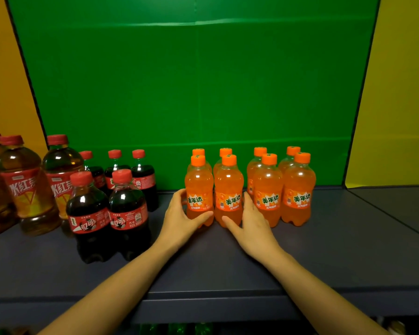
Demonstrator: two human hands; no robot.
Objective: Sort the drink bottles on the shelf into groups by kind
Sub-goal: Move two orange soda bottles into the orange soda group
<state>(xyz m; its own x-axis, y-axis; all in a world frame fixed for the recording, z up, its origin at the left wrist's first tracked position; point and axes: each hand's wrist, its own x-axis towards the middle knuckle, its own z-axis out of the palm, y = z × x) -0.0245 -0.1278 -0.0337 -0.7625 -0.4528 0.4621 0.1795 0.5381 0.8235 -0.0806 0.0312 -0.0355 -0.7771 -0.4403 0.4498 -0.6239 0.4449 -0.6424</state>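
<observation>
Several orange soda bottles stand in two rows at the middle of the dark shelf [228, 267]. My left hand [179, 218] wraps the left side of the front-left orange bottle [199, 189]. My right hand [252, 221] presses the right side and base of the orange bottle beside it [228, 189]. Two more front orange bottles [267, 189] [298, 187] stand just to the right. Several dark cola bottles [128, 213] with red caps cluster to the left. Large iced tea bottles [24, 184] with red labels stand at the far left.
A green panel [194, 81] backs the shelf, with yellow walls [402, 93] on either side. Bare shelf surface lies to the right of the orange bottles. Green bottle tops [179, 330] show on a lower level beneath the shelf's front edge.
</observation>
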